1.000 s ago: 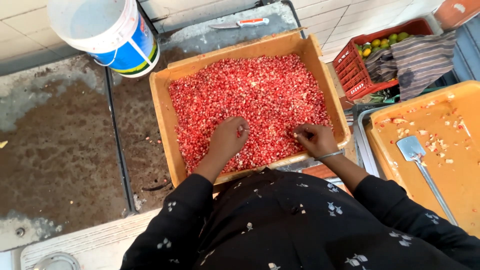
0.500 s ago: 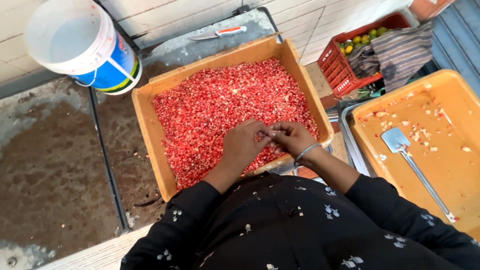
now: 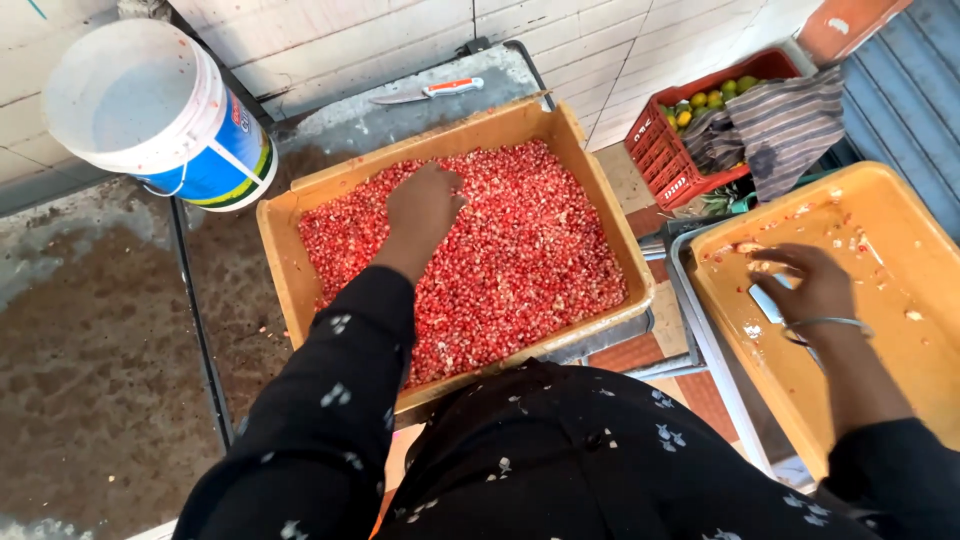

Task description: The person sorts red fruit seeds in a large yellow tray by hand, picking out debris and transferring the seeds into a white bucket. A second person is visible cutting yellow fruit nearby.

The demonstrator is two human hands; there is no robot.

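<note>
The left hand lies flat, fingers loosely spread, on the red pomegranate seeds near the far left corner of the orange tray. The right hand is over the second orange tray, fingers curled downward at scattered scraps; whether it pinches anything cannot be told. The seeds fill the first tray edge to edge. Judged from their look, they are small, wet, slippery and easily crushed: scoop with cupped fingers, never squeeze. A white bucket stands beyond the tray's far left corner.
</note>
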